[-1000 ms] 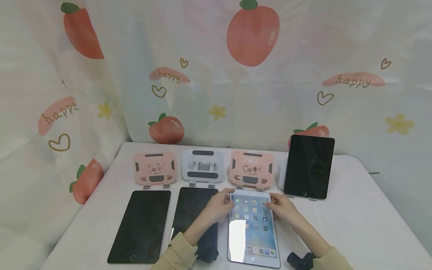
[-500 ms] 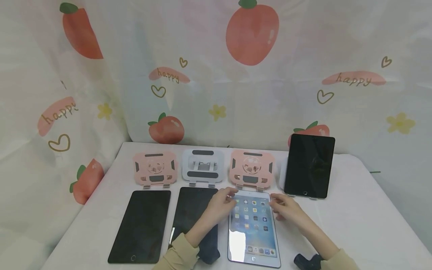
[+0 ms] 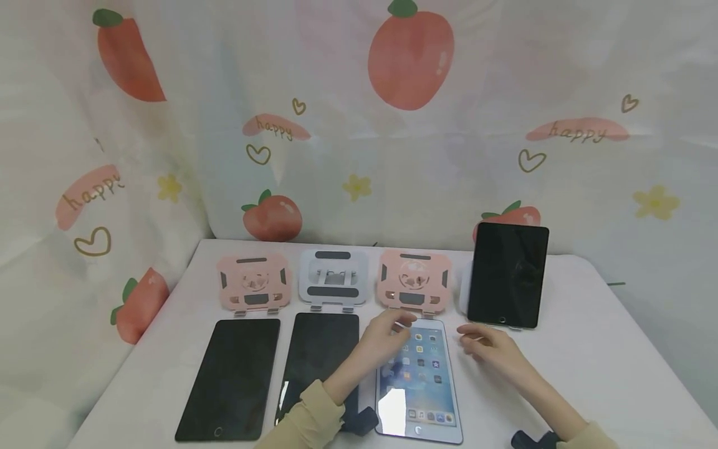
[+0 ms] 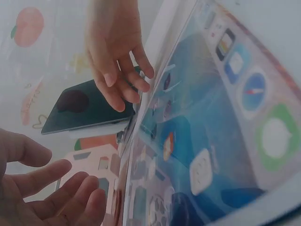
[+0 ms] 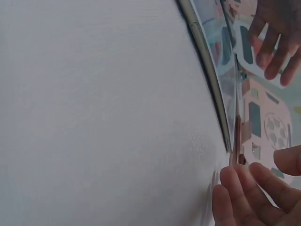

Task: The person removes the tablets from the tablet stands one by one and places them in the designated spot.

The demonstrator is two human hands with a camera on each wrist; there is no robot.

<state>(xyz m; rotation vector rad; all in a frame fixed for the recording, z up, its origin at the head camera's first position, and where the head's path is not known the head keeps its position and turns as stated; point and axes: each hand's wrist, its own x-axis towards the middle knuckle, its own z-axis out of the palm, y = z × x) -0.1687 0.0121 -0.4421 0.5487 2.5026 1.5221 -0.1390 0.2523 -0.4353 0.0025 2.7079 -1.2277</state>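
A white-framed tablet (image 3: pixel 445 399) with its screen lit lies flat on the table, right of the other flat tablets. Over its upper left part is my left hand (image 3: pixel 387 337), fingers loosely bent and holding nothing. My right hand (image 3: pixel 496 352) is to the right of that tablet, apart from it, with relaxed fingers and nothing in them. The left wrist view shows both the left hand (image 4: pixel 56 188) and the right hand (image 4: pixel 117 52) above the lit screen (image 4: pixel 188 117). Just behind the white tablet stands a pink tablet stand (image 3: pixel 414 293).
Two black tablets (image 3: pixel 230 380) (image 3: pixel 320 343) lie flat to the left. Behind them stand another pink stand (image 3: pixel 255 296) and a white stand (image 3: pixel 333 280). At the back right, a black tablet (image 3: pixel 507 274) leans upright on a stand. A printed cloth (image 3: pixel 314 62) hangs behind the white table (image 3: pixel 606 355).
Both hands have let go of the white tablet's top edges. The left hand has shifted right over its screen; the right hand has moved away to the right. The tablet stays flat.
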